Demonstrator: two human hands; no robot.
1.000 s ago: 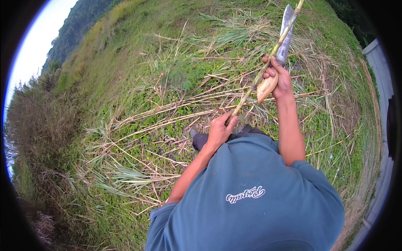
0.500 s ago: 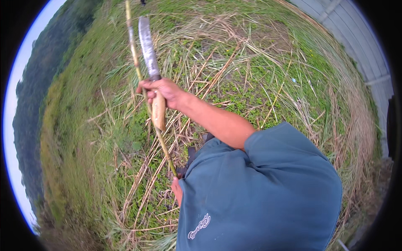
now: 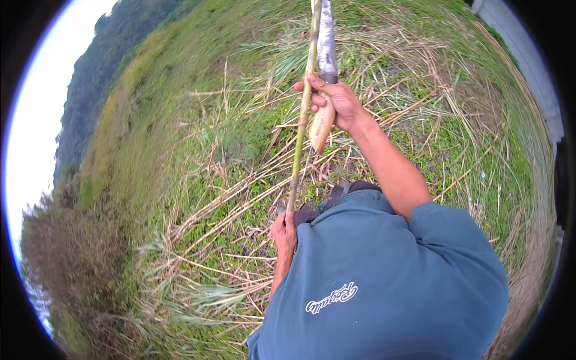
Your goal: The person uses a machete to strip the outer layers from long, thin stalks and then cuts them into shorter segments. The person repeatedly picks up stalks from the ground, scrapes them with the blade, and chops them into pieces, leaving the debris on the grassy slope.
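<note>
My right hand (image 3: 339,103) is closed round the pale wooden handle of a machete (image 3: 327,45). Its worn grey blade points up and away, cut off by the top of the picture. The thumb and fingers of that same hand also hook a long green-and-tan cane stalk (image 3: 302,123), which runs alongside the blade. Lower down, close to my waist, my left hand (image 3: 284,233) grips the near end of the stalk. Between the two hands the stalk slants down toward my body.
Cut dry stalks (image 3: 231,195) and long leaves (image 3: 207,295) lie over low green plants. Brushy shrubs (image 3: 84,240) stand at the left, with a wooded slope (image 3: 99,72) beyond. A grey panelled wall or roof (image 3: 521,39) edges the upper right.
In the picture, the machete, stalk and right hand have shifted right and upward as the view swung. The left hand, mostly hidden before, now shows fully on the stalk's near end.
</note>
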